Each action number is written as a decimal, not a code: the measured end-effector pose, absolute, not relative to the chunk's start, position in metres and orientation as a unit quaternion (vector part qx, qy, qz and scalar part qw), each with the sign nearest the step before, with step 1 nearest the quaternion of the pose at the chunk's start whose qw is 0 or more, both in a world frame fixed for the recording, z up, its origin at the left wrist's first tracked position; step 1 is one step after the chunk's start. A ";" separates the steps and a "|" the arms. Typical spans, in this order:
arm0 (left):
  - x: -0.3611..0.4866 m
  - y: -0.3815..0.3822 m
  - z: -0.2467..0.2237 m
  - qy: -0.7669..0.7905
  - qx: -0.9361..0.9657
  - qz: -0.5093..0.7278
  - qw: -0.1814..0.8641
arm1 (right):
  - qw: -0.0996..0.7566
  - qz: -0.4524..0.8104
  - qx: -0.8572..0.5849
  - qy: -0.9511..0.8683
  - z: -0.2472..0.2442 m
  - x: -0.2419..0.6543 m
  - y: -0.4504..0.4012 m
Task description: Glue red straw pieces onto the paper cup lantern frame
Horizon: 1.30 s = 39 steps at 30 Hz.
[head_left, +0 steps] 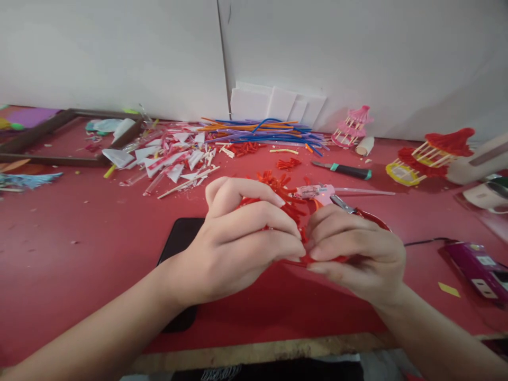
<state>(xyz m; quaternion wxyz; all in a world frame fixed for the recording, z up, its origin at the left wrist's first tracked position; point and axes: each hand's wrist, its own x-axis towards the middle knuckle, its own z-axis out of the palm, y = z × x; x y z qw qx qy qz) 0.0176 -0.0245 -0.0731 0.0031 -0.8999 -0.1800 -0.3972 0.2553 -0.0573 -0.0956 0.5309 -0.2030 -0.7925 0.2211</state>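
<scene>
My left hand (250, 238) and my right hand (353, 248) meet above the front of the red table (99, 254). Both pinch a thin red strip, which shows between the fingertips and below them; its shape is mostly hidden. Behind the fingers lies a bunch of short red fuzzy pieces (278, 182), partly covered by my left hand. Just beyond my right hand are a pink glue gun (323, 193) and a metal tool with red handles (371, 216). A black phone (182, 235) lies partly under my left wrist.
Wrappers and scraps (170, 159), coloured stems (257, 129), a cutter (349, 170) and a brown frame (71, 159) lie farther back. Pink (353, 127) and red (436, 151) small towers stand at the back right. A purple power strip (472, 267) and a cup (484, 196) are at the right.
</scene>
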 end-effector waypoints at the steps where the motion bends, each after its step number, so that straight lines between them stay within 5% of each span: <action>1: 0.017 -0.026 -0.074 -0.182 -0.897 -0.402 0.014 | 0.533 0.218 -0.206 -0.791 -0.096 0.254 -0.057; 9: 0.016 -0.021 -0.077 -0.152 -0.890 -0.416 0.103 | 0.484 0.272 -0.170 -0.814 -0.090 0.258 -0.049; 24: 0.008 -0.015 -0.073 -0.144 -0.894 -0.415 0.085 | 0.456 0.342 -0.157 -0.806 -0.093 0.268 -0.049; 33: 0.014 -0.011 -0.090 -0.251 -0.822 -0.512 -0.001 | 0.603 0.074 -0.293 -0.738 -0.099 0.262 -0.057; 39: 0.016 -0.008 -0.101 -0.352 -0.777 -0.490 -0.180 | 0.529 -0.142 -0.302 -0.781 -0.100 0.253 -0.063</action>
